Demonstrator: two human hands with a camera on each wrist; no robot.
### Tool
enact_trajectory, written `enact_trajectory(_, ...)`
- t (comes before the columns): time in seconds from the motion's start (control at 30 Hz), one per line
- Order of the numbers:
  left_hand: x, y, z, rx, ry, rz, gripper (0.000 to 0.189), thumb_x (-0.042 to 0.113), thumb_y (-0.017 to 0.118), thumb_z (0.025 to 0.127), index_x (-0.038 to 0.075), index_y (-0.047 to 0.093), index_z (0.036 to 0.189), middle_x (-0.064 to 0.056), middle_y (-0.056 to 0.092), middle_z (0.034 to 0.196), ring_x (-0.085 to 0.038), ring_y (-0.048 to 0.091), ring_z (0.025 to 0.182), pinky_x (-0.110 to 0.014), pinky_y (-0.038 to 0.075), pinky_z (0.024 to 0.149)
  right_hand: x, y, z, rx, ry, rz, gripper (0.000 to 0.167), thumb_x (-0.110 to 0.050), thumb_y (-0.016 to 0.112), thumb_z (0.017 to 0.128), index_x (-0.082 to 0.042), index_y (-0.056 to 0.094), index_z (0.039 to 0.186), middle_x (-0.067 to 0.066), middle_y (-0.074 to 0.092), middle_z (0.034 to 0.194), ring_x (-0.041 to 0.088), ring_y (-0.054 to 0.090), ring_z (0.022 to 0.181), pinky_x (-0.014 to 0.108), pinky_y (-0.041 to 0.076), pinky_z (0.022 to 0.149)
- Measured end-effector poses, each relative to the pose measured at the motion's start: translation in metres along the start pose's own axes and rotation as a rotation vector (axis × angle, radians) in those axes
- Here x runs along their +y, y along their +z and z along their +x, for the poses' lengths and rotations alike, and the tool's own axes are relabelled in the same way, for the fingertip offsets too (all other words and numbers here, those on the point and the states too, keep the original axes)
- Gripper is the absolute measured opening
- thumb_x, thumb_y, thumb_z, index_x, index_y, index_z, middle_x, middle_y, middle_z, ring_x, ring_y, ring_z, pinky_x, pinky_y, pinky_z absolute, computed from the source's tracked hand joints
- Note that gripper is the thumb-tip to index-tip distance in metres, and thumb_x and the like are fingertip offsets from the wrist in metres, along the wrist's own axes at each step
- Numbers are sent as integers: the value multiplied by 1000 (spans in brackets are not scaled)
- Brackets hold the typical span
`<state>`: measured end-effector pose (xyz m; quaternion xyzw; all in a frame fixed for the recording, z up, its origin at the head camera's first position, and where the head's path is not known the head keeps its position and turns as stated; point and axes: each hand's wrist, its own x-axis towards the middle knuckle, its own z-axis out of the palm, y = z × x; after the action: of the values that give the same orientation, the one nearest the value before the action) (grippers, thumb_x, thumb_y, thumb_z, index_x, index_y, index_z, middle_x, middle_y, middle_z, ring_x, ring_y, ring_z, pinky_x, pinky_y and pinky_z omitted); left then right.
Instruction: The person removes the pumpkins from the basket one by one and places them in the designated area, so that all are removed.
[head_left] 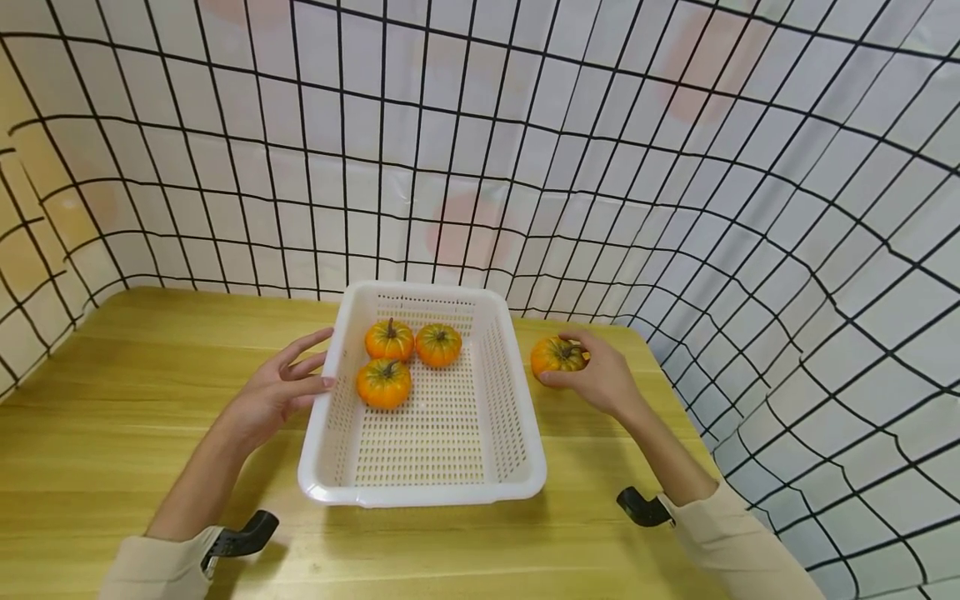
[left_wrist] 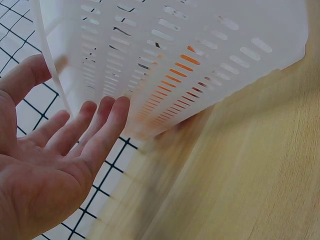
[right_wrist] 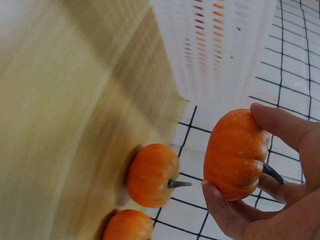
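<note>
At the right of the head view, my right hand [head_left: 602, 377] grips a small orange pumpkin [right_wrist: 235, 152] between thumb and fingers, its dark stem toward the palm. The right wrist view has it raised off the table, beside the basket's outer wall. My left hand [head_left: 262, 404] is at the left side of a white plastic basket [head_left: 420, 496]. Its thumb hooks over the rim, and the fingertips [left_wrist: 120, 107] meet the perforated outer wall. Inside the basket sit three pumpkins: a back left one [head_left: 389, 343], a back right one [head_left: 438, 345] and a nearer one [head_left: 384, 385].
Two more pumpkins, one whole in view [right_wrist: 152, 175] and one cut off by the frame [right_wrist: 128, 226], rest on the wooden table [head_left: 135, 400] beyond the right hand. A black wire grid [head_left: 450, 175] before white sheeting borders the table's back and right side.
</note>
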<state>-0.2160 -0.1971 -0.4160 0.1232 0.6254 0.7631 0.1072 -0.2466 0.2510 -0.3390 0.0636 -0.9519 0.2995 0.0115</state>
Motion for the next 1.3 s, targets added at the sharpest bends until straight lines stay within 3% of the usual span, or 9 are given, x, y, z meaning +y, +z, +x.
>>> enact_trajectory(0.27,1,0,0,0,-4,-7,78,1,63,97,14,21,162,6,56,140,-17,70,112,-35,60,90,17,7,-5,-6,19,-57,76,-40,82,84,-9,51,146,24,53,146,45,52,129,62,46,104)
enact_trajectory(0.67,0,-1,1,6,-9,4,78,1,64,97,15,23,161,2,54,144,-18,71,113,-36,60,89,38,18,-8,-21,20,-66,76,-36,83,82,-7,52,145,26,46,153,51,40,140,68,36,111)
enact_trajectory(0.87,0,-1,1,9,-9,13,78,1,64,97,15,23,161,-3,51,148,-18,70,114,-36,60,89,46,22,-10,-23,22,-72,74,-33,83,82,-5,53,144,25,49,150,51,43,138,67,37,111)
enact_trajectory(1.3,1,0,0,12,-15,10,78,2,64,97,16,23,161,3,54,144,-16,70,113,-35,60,90,56,30,-12,-42,47,-94,73,-31,84,81,-4,54,142,27,53,146,51,46,135,67,38,110)
